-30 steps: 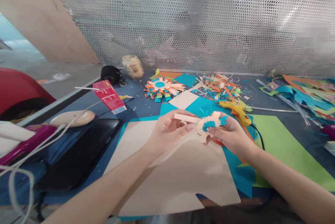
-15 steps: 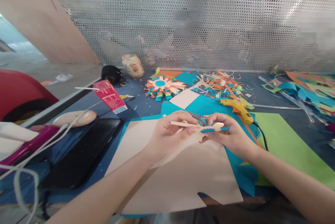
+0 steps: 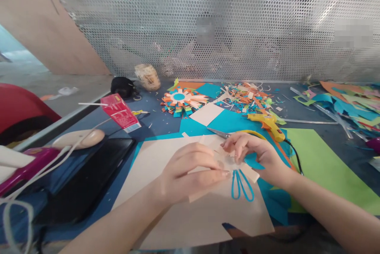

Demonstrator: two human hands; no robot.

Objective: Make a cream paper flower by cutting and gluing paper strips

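The left hand (image 3: pixel 192 169) is partly closed, fingers lightly bent, with its fingertips and thumb pinching the near-left edge of a pale paper cutout (image 3: pixel 251 173). The right hand (image 3: pixel 261 157) is curled at the cutout's far-right side, fingertips at its middle; whether they grip it or only press, I cannot tell. The cutout is between both hands, above a large cream paper sheet (image 3: pixel 175 226), with two thin blue paper loops (image 3: pixel 235 198) hanging toward the near side.

It should be very light and flexible, easily creased or torn, and the loops look the most fragile part. The flat outer edge seems the best hold, with a gentle fingertip pinch that leaves the loops uncrushed. Scissors (image 3: pixel 219 132) lie just beyond the right hand; a yellow glue gun (image 3: pixel 274 127) rests farther right.
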